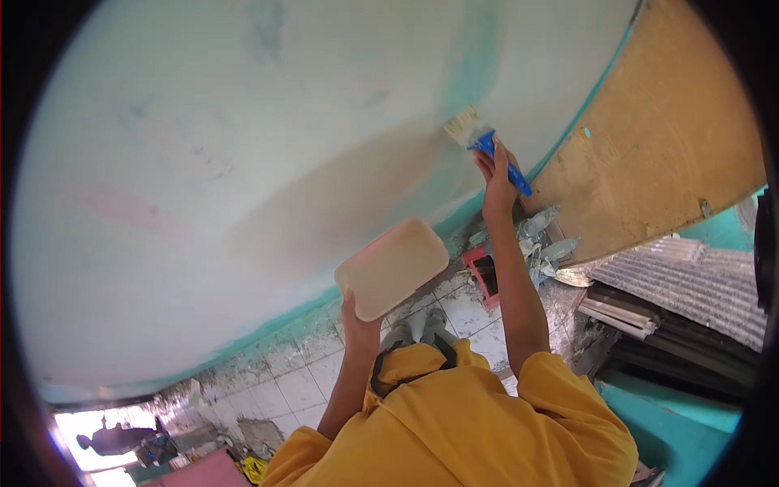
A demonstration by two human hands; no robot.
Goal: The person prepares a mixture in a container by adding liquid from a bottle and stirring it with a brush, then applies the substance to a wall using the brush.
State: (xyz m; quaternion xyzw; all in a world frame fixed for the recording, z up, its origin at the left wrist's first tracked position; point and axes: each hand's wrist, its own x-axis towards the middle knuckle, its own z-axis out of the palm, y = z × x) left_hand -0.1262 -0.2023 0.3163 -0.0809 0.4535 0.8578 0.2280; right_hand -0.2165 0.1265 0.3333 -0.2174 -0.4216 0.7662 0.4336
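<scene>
My right hand [499,183] is closed round the blue handle of a paintbrush [483,140]. Its pale bristles are up against the wall [268,146], beside a teal streak that runs upward. Most of the wall is whitish, with faint pink and grey patches and teal along its lower and right edges. In front of my body, my left hand [359,329] grips a pale rectangular tub [392,268] by its near left corner. The inside of the tub looks cream-coloured.
A brown wooden panel [649,122] meets the wall on the right. Below it are plastic bottles [552,247], a pink stool-like object [484,276] and stacked corrugated sheets [690,280]. Stained white tiles [300,385] cover the floor. A pink surface [203,472] shows at lower left.
</scene>
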